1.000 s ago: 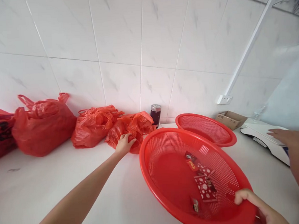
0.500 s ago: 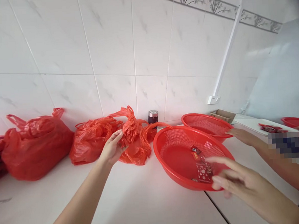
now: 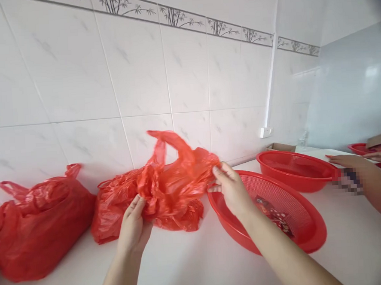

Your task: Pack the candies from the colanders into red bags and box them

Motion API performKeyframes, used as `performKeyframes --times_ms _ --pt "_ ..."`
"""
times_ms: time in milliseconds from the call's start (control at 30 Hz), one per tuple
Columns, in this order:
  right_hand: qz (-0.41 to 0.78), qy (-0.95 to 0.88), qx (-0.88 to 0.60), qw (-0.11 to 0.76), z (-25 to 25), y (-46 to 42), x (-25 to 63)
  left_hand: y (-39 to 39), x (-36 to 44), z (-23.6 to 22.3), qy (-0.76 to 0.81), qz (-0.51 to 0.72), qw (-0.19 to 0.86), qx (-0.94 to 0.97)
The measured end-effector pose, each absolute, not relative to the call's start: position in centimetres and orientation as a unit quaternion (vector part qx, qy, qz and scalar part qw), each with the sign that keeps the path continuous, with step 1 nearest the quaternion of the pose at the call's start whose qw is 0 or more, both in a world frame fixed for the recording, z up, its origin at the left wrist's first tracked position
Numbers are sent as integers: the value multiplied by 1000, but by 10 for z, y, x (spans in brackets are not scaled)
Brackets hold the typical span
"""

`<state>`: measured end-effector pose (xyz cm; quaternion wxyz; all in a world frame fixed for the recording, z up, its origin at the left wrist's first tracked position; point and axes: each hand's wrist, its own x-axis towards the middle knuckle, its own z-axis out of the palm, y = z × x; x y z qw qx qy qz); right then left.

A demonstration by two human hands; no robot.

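Observation:
A thin red plastic bag (image 3: 176, 177) is stretched between my two hands above the white table. My left hand (image 3: 134, 223) grips its crumpled left side. Fingers of my right hand (image 3: 230, 185) are closed on the bag's right edge, over the rim of the nearer red plastic basket (image 3: 315, 233). Inside that basket lie several small dark red printed packets (image 3: 274, 217), partly hidden by my right forearm. Another crumpled red bag (image 3: 182, 218) lies on the table beneath the held one.
Filled red bags, one big (image 3: 44, 229) and one smaller (image 3: 111, 216), stand along the tiled wall at left. A second red basket (image 3: 295, 166) is behind the nearer one, with another person's arm (image 3: 378, 182) beside it. A cardboard box (image 3: 281, 147) sits at the back.
My right hand has moved left from over the basket and taken hold of the bag. The bag is now lifted and spread out. The view has shifted, and the other person's arm is further right.

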<state>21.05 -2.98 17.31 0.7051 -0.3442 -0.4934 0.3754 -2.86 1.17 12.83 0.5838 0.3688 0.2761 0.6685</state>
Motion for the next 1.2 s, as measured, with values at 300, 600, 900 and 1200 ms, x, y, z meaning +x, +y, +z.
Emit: performKeyframes --times_ms 300,600,900,1200 --pt "344 -441 -337 757 191 -21 252 34 -17 111 421 678 428 425" --pt "212 -640 -451 585 162 -62 225 -25 11 137 375 525 482 593" --pt "169 -587 -517 599 132 -73 251 -10 -14 138 356 585 615 392" --pt "271 -571 -505 588 157 -87 284 -23 -26 156 285 584 661 376"
